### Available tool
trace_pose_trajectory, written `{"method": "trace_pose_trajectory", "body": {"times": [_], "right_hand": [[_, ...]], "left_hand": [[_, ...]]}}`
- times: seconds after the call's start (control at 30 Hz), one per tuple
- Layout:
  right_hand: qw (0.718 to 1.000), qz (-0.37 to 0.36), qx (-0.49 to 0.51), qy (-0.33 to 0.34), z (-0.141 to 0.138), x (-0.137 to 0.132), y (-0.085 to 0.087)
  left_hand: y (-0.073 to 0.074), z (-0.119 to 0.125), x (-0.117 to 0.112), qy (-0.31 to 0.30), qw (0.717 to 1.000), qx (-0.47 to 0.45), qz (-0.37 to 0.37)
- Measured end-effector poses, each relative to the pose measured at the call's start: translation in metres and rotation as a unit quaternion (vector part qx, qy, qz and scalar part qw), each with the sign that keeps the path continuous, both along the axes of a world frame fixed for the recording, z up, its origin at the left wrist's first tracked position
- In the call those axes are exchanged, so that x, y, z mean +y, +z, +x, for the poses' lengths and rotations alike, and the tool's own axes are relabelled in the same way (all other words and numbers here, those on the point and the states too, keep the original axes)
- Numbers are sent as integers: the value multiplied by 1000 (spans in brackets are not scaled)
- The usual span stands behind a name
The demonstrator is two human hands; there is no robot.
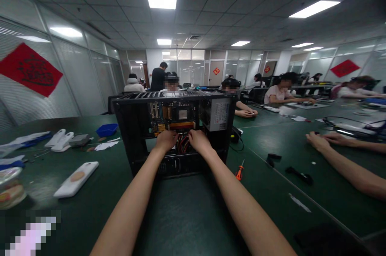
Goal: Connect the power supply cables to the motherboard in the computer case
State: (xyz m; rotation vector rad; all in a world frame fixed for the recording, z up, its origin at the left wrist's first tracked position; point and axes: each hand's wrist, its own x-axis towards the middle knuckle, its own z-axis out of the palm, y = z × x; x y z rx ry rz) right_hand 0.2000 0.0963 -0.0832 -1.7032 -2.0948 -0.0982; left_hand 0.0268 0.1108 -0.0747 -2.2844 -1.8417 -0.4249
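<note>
A black computer case [120,135] stands on the table in front of me with its side open. Inside are the motherboard [171,113], with a square processor socket and orange and yellow slots, and a silver power supply [219,114] at the upper right. My left hand [167,141] and my right hand [199,141] both reach in at the board's lower edge, fingers curled closed. Between them hangs a bundle of coloured cables [183,144]. What the fingertips grip is too small and partly hidden to make out.
Right of the case lies an orange screwdriver [240,171], near small black parts [299,176]. At left are a white power bank [76,179], a blue tray [107,130] and a plastic tub [11,188]. A co-worker's hands [321,141] rest at right; several people sit beyond.
</note>
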Motion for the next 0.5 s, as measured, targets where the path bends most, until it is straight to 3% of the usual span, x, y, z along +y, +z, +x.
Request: {"method": "trace_pose_trajectory", "body": {"times": [0.2,0.3,0.5], "right_hand": [[999,-9,-30,-17,9,-33,-5],[996,-11,-89,-19,17,-48,-15],[989,15,-144,0,27,-55,-31]], "left_hand": [[-1,-9,-22,-72,996,-34,35],[-3,-20,-32,-101,992,-71,-5],[-7,-23,-55,-38,999,-25,6]]}}
